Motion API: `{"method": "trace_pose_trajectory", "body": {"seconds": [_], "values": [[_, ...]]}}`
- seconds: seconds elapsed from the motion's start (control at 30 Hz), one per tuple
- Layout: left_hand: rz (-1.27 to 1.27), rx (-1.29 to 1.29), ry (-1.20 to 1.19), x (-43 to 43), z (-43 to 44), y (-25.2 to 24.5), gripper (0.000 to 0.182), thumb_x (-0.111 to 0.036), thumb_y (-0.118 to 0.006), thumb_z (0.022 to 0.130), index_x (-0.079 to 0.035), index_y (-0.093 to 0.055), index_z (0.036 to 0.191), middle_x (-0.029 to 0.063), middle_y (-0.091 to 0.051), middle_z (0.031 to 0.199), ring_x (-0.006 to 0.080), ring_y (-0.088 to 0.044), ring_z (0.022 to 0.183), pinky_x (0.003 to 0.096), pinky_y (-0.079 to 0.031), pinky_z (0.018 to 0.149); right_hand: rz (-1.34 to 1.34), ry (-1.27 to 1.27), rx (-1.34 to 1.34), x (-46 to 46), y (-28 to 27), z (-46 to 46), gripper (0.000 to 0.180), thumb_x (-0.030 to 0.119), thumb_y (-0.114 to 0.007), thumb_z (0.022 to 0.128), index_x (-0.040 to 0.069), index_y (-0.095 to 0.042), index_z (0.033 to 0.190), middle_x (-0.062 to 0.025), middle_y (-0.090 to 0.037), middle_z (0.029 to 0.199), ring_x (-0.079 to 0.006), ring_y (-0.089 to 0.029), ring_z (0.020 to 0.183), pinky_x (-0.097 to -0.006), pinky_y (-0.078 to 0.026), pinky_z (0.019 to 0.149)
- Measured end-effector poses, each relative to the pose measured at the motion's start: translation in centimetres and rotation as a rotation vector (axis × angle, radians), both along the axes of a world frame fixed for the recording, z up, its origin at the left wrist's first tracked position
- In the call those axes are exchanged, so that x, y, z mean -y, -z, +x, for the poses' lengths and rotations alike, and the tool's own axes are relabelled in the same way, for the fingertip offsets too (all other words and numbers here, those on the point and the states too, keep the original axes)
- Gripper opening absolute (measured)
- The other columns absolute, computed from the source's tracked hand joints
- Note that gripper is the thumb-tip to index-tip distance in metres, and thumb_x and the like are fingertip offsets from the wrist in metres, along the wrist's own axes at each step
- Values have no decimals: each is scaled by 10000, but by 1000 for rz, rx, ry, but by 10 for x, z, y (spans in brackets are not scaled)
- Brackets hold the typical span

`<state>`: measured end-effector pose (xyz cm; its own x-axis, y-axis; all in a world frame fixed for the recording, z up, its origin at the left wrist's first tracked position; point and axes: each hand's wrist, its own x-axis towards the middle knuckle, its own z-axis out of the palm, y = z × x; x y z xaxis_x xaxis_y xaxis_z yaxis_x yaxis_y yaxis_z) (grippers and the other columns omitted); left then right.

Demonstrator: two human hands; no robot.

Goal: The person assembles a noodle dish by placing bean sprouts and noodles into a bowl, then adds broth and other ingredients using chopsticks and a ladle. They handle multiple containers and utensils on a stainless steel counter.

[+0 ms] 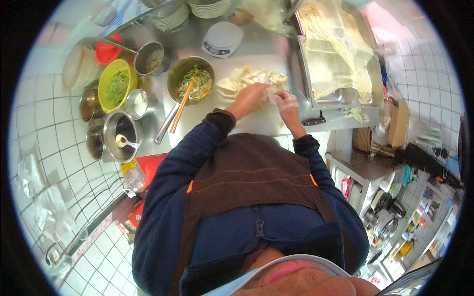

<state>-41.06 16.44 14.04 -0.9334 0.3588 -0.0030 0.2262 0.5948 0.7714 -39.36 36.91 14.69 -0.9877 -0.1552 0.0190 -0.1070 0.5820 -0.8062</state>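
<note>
On the white cutting board (255, 122) lies a crumpled heap of pale, thin food sheets (233, 87), possibly tofu skin. My left hand (250, 98) reaches over the heap's near side, its fingertips touching it. My right hand (287, 103), in a clear plastic glove, is at the heap's right edge with bent fingers close to the left fingertips. Whether either hand pinches a piece is too small to make out. Left of the heap stands a metal saucepan (172, 83) holding shredded green vegetables (190, 88), with wooden chopsticks (183, 105) resting in it.
Steel trays (335, 98) draped with pale sheets (333, 55) stand right, near a knife handle (314, 121). A digital scale (222, 39) and stacked plates (209, 8) are behind. At left crowd a yellow-green basin (134, 87) of greens and a steel bowl (111, 148) with a spoon.
</note>
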Motion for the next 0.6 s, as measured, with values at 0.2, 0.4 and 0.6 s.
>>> {"method": "trace_pose_trajectory", "body": {"seconds": [0.2,0.4,0.6], "values": [[316,206,-227,-15,0,31,505,-125,-685,835,-12,-570,1313,227,-659,1057,333,-647,1016,419,-546,834,266,-282,-315,15,-17,-1,338,101,-651,892,152,-644,1226,-169,-612,1102,-377,-607,999,-451,-513,863],[391,228,-456,-10,4,22,494,-63,-720,805,-26,-572,1275,148,-599,1069,248,-618,934,364,-530,806,248,-250,-366,20,-20,-16,150,123,-674,879,123,-705,1026,-109,-667,1001,-338,-629,1003,-432,-515,856],[602,559,-460,6,14,-1,548,-32,-692,826,-42,-513,1343,90,-526,1123,204,-582,879,319,-520,746,162,-286,-340,2,-3,-24,175,143,-651,900,122,-707,1064,-119,-677,1046,-333,-636,1015,-430,-517,848]]}}
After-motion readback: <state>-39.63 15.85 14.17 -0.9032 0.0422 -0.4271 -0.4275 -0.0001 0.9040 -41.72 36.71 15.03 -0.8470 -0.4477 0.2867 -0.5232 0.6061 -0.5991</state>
